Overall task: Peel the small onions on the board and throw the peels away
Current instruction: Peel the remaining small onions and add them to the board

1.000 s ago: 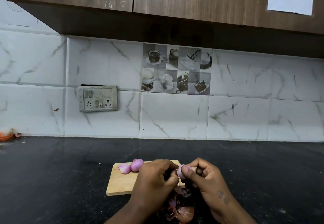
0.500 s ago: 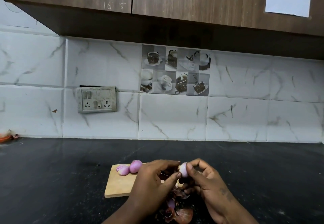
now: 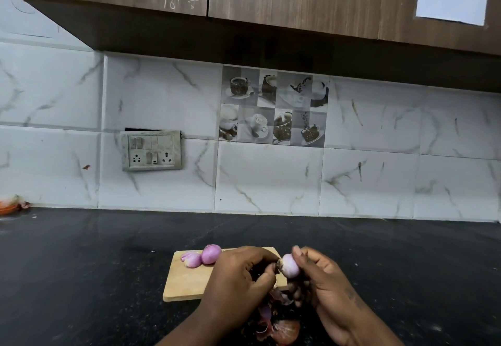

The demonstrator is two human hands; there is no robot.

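head view: we pinch the last skin off a small onion [image 3: 290,267] over the near right corner of the wooden cutting board [image 3: 187,283]

our right hand [image 3: 322,288] grips the small onion between thumb and curled fingers, holding it in the air. our left hand [image 3: 238,283] has its fingertips closed on the onion's brownish end, where a scrap of dry skin seems to cling. two peeled onions [image 3: 211,254] lie touching at the far left of the board. loose peels [image 3: 279,326] are heaped on the black countertop [image 3: 81,264] near us, under our hands. we judge the bare bulb slippery, so we should hold it firmly without crushing it and draw the scrap along the bulb rather than snap it off. then we turn the onion to check for papery bits and drop the skin onto the heap.
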